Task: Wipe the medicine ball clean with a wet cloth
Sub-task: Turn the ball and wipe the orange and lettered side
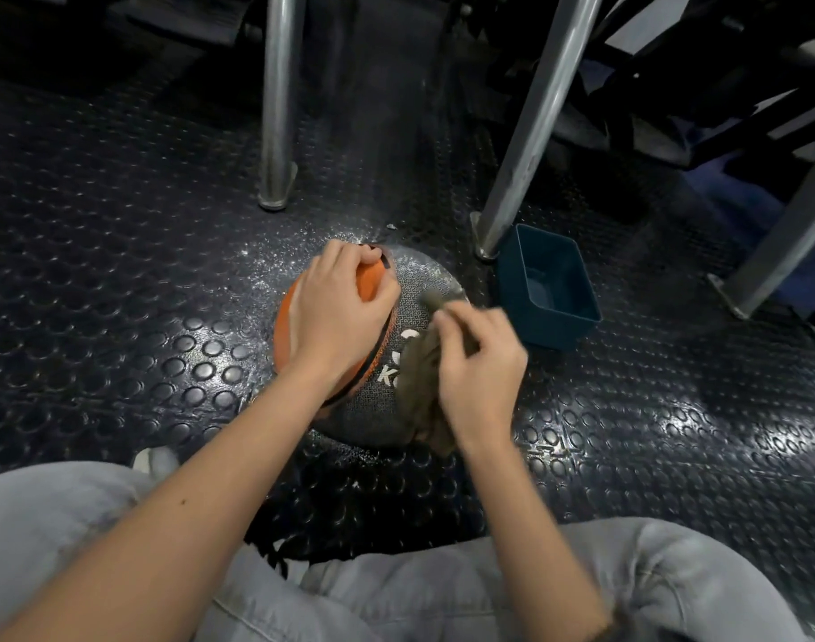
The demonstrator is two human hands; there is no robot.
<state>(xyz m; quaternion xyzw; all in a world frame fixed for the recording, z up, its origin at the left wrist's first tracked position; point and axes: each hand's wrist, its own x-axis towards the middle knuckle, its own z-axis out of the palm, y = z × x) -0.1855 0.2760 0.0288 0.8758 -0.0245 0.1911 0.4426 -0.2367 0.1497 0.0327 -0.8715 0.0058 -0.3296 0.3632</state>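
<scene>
The fingers (465, 338) of the right hand (482, 363) are bunched tight around a wad of brownish cloth (419, 396), pressing it to the grey, textured side of the medicine ball (419, 284). This hand is blurred, so how each finger lies is unclear. The left hand (340, 312) lies over the ball's orange panel, its fingertips (361, 257) curled over the far upper edge to steady it. The ball sits on a dark studded rubber floor (118, 224), between the person's knees and a pair of metal legs (278, 108), with a small blue tub (553, 294) just beside it on the right. The likely risk is rolling: a hard stroke of the cloth could twist the ball out from under the left hand and into the tub. Whether the tub holds water cannot be told. A loose tail of cloth hangs at the near side and could drag on the floor, picking up grit.
</scene>
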